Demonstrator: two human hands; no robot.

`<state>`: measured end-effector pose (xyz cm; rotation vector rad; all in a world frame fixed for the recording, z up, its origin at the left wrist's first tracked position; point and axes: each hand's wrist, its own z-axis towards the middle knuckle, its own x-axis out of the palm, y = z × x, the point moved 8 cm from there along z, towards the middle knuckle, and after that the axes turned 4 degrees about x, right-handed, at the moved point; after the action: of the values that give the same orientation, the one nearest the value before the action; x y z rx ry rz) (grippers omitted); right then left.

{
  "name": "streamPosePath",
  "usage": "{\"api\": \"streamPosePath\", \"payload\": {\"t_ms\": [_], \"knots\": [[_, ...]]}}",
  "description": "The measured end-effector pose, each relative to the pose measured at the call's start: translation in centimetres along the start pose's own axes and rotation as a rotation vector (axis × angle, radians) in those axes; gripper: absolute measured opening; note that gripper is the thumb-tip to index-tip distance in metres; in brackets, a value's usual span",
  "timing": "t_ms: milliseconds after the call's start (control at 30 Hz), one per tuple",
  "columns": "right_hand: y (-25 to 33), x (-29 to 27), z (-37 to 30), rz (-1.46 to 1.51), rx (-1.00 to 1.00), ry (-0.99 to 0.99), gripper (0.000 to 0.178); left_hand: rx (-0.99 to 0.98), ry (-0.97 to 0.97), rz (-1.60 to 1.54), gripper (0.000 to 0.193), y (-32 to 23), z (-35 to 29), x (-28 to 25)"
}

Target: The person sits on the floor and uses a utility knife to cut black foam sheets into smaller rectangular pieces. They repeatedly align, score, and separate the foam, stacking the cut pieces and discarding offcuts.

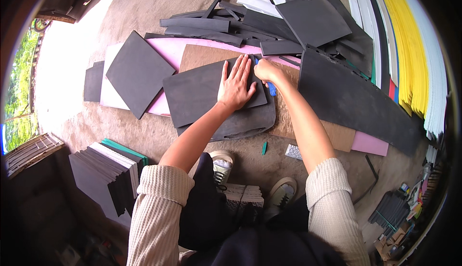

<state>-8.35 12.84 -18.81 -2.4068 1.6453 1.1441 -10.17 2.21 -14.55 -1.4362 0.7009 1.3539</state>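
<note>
Apparently the cut is barely begun: the left hand [236,87] presses flat, fingers spread, on the dark foam square [202,93], while the right hand [266,71] clenches a blue-handled knife [272,89] just beside those fingertips (its blade is hidden).

Head-worn fisheye — downward (close)

Bright sun pours in from the left and washes the floor [67,69] white (too bright to see). Edges bend and go dark.
</note>
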Motion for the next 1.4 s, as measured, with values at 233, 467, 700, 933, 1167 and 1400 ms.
{"api": "streamPosePath", "payload": {"t_ms": [233,467,700,933,1167,1400], "knots": [[-6.2,5.0,-8.3,0.011,0.133,0.019,0.035,-0.007,-0.023,0.012,0.068,-0.2,0.0,0.1],[-9.9,7.6,-16.5,-0.051,0.082,-0.163,0.033,0.057,-0.044,0.019,0.066,-0.7,0.3,0.1],[-11.6,2.2,-12.6,0.464,0.144,-0.329,0.039,0.070,-0.078,-0.103,0.064,-0.3,-0.9,-0.9],[-8.7,3.8,-9.2,0.376,-0.029,-0.517,0.037,0.010,0.044,-0.048,0.090,0.8,-7.4,-3.0],[-11.1,4.9,-8.5,0.818,0.073,-0.436,0.034,0.011,0.018,0.009,0.084,0.8,-6.3,-4.2],[-7.3,-2.3,-16.6,1.167,-0.182,-0.468,0.031,-0.396,-0.234,0.179,0.058,10.6,-5.4,-10.0]]}}
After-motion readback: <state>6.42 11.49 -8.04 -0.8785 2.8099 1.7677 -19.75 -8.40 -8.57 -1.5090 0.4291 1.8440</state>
